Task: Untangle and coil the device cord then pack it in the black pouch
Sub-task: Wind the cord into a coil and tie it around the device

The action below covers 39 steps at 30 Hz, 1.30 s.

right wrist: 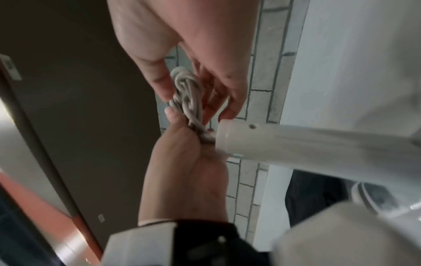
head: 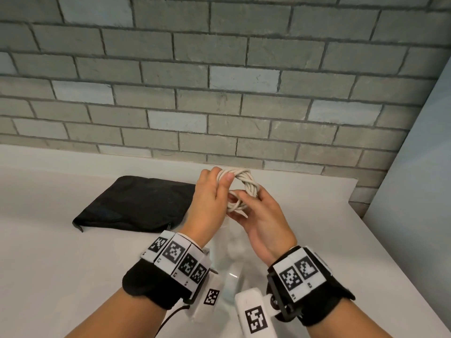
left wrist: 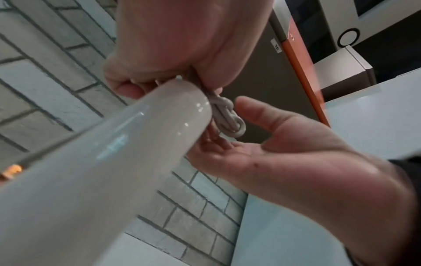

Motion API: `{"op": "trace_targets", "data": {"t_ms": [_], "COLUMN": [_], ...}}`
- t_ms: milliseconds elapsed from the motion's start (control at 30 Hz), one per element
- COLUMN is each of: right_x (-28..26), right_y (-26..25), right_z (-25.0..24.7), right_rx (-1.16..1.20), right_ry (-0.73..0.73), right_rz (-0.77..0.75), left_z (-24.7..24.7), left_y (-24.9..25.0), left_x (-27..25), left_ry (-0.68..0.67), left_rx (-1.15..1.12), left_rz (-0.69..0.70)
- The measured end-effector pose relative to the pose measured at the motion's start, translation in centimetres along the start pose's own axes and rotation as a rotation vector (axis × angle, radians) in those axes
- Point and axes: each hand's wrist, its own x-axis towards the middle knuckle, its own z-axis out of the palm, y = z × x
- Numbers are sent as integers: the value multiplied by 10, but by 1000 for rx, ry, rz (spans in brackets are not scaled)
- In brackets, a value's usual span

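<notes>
The white cord is wound into a small twisted ring and held in the air above the white table. My left hand grips the ring's upper left, thumb pressed over the strands. My right hand pinches the lower right of the ring between thumb and fingers. The black pouch lies flat on the table, left of both hands. In the left wrist view the cord shows between the left hand and right hand. The right wrist view shows the cord between the right hand's thumb and fingers, with the left hand below.
A grey brick wall stands right behind the table. A pale panel closes off the right side, where the table's edge runs diagonally. A white bar blocks much of the left wrist view, and another white bar crosses the right wrist view.
</notes>
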Motion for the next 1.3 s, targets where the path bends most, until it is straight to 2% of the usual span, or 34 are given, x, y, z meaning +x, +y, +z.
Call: {"op": "trace_targets", "data": {"t_ms": [233,367,500,600,767,900,1033,1100,1167,1233,1300], "right_x": [7,10,12,10,4,-5,-16,-22,-24,-26,-26], "right_y": [0,-1,-5,-7,-18,-33,-33,-34,-38,-44,-49], "right_z": [-7,-3,-2,-2,-4,-9,-21,-28,-37,-44,-49], "right_rx": [165,231,-23,-181,-254,-266,-478,-515,-431,-247,-116], "right_ry": [-24,-14,96,138,56,-42,-61,-27,27,83,103], "right_rz": [79,77,11,25,184,240,352,329,255,185,111], "left_z": [2,2,2,5,8,10,7,5,2,-3,-10], "left_y": [4,9,16,12,11,14,11,12,12,14,19], "left_x": [-1,-2,-8,-8,-9,-8,-4,-1,4,10,18], "left_ry": [-27,-74,-160,-163,-108,-105,-90,-102,-138,-206,-293], "left_rx": [30,-127,-281,-287,-222,-141,-131,-150,-146,-168,-264], "left_rz": [-33,-123,-161,-159,-93,-16,-54,-107,-153,-232,-331]}}
